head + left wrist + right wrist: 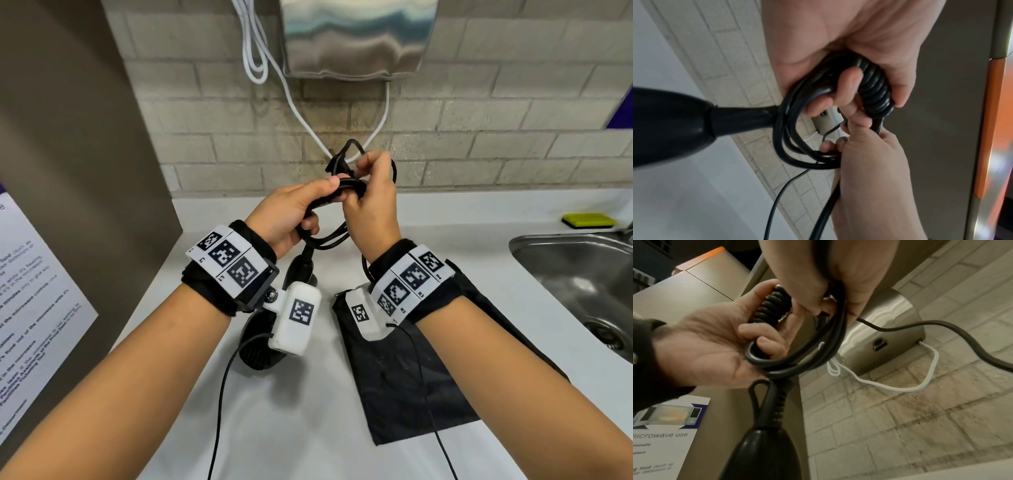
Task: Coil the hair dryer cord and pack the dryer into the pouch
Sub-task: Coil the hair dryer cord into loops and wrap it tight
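Above the counter, my left hand (294, 209) grips a bundle of black cord loops (322, 236). The right hand (371, 185) pinches the cord's free end against the bundle, and several tight turns (873, 86) are wound round the loops. These turns (770, 308) sit under the left thumb. The black hair dryer (257, 353) lies below my left wrist, handle (764, 443) pointing up to the coil, partly hidden by the wrist camera. A flat black pouch (404, 387) lies on the counter under my right forearm.
A steel sink (534, 240) is set in the counter at the right, with a yellow sponge (587, 221) behind it. A steel hand dryer (356, 37) and its white cable (298, 113) hang on the brick wall. A microwave notice (30, 308) is on the left panel.
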Action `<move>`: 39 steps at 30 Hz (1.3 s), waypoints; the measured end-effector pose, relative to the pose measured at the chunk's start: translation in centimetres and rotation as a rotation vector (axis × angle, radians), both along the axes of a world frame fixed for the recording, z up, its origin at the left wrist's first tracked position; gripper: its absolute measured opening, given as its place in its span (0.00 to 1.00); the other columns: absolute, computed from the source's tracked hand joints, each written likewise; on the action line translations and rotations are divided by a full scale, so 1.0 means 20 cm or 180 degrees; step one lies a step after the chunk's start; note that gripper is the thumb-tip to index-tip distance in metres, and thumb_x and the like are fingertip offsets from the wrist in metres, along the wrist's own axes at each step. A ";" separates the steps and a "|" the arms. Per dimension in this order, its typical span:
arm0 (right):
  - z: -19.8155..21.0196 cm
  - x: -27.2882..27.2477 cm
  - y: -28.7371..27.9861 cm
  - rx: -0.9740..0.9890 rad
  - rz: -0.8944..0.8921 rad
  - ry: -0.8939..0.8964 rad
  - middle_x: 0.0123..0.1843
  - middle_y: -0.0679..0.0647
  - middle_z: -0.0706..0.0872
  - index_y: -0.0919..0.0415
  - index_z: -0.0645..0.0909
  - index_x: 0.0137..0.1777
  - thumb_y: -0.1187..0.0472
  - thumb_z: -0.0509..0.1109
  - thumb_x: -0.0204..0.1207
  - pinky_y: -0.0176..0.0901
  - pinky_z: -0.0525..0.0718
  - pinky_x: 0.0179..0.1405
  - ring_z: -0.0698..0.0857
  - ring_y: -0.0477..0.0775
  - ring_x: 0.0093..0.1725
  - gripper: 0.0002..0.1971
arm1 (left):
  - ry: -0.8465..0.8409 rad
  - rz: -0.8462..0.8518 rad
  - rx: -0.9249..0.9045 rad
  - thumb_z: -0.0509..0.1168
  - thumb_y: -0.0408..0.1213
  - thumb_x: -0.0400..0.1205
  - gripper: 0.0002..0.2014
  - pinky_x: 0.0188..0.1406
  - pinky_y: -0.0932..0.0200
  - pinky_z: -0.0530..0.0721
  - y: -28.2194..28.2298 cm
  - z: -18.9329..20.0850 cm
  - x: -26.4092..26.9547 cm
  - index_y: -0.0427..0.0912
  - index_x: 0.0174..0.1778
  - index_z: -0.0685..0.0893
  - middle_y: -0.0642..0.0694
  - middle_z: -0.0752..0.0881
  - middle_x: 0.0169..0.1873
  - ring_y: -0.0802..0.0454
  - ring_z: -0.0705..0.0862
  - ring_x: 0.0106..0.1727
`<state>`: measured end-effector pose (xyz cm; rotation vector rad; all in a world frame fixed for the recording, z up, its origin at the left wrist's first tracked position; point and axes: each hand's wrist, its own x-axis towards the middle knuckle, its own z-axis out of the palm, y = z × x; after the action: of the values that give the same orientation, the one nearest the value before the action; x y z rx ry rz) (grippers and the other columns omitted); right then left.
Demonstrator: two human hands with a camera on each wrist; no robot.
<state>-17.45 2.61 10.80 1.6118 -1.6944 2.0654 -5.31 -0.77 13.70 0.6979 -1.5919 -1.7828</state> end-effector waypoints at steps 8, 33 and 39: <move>-0.02 0.01 0.00 -0.0049 0.0300 -0.0008 0.41 0.43 0.69 0.55 0.62 0.47 0.74 0.55 0.67 0.35 0.77 0.40 0.73 0.41 0.39 0.14 | -0.0044 0.0179 -0.0131 0.65 0.38 0.80 0.06 0.30 0.65 0.69 0.01 0.01 0.00 0.43 0.41 0.85 0.51 0.86 0.37 0.61 0.65 0.18; 0.13 -0.10 0.07 0.0128 0.0038 0.1362 0.55 0.54 0.85 0.63 0.81 0.58 0.63 0.59 0.79 0.26 0.73 0.58 0.80 0.45 0.57 0.13 | -0.0173 0.1031 -0.1045 0.71 0.32 0.75 0.12 0.25 0.84 0.70 -0.09 0.01 0.01 0.36 0.54 0.86 0.52 0.85 0.36 0.74 0.78 0.21; 0.14 -0.05 0.05 0.0799 0.0326 0.1372 0.65 0.57 0.83 0.62 0.75 0.69 0.57 0.55 0.81 0.40 0.75 0.65 0.79 0.51 0.65 0.20 | -0.0569 0.0324 -0.1477 0.73 0.29 0.72 0.13 0.47 0.76 0.79 -0.08 -0.01 0.02 0.40 0.52 0.87 0.57 0.88 0.35 0.72 0.84 0.36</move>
<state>-18.55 3.64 13.54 2.0674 -1.7875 1.4303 -4.83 -2.37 13.48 0.7093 -1.9595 -1.2373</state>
